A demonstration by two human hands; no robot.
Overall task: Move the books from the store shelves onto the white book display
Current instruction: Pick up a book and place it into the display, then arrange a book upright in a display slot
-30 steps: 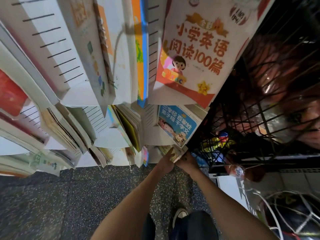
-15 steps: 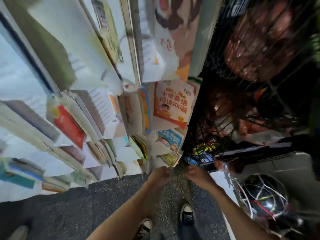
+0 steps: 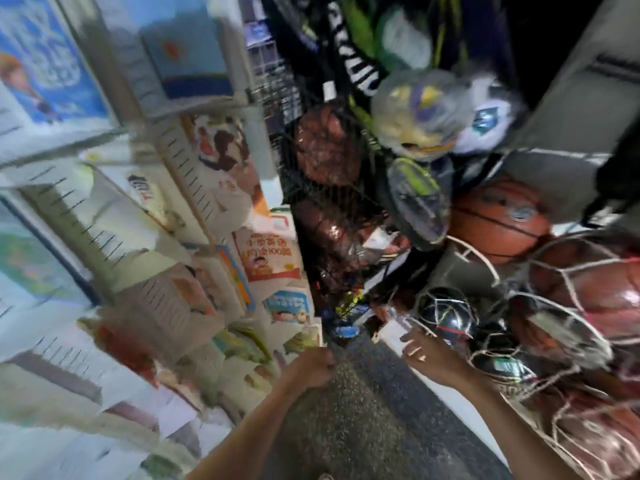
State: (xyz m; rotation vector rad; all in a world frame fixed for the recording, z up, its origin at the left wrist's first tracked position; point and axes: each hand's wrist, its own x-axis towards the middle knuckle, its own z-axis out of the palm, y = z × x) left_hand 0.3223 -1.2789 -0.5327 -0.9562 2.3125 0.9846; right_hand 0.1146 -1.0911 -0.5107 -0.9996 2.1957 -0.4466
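We see the left hand (image 3: 310, 367) at about 6 o'clock, with fingers curled into a fist that holds nothing. The right hand (image 3: 427, 356) is near it, toward 4 o'clock, with fingers spread and relaxed, also holding nothing. Between the two hands there is a strip of dark speckled floor (image 3: 360, 410), the only free room here.

The books stand on the store shelves (image 3: 194, 188) along the whole left side, from 7 to 11 o'clock. The picture is blurred there, but an orange and white book (image 3: 265, 254) and below it a blue book (image 3: 287, 304) face us at the shelf's right edge, just above the left hand.

On the right, from 1 to 5 o'clock, are an orange basketball (image 3: 498, 220) and more balls in white nets (image 3: 571, 306). A black wire rack (image 3: 325, 188) touches the shelf edge.
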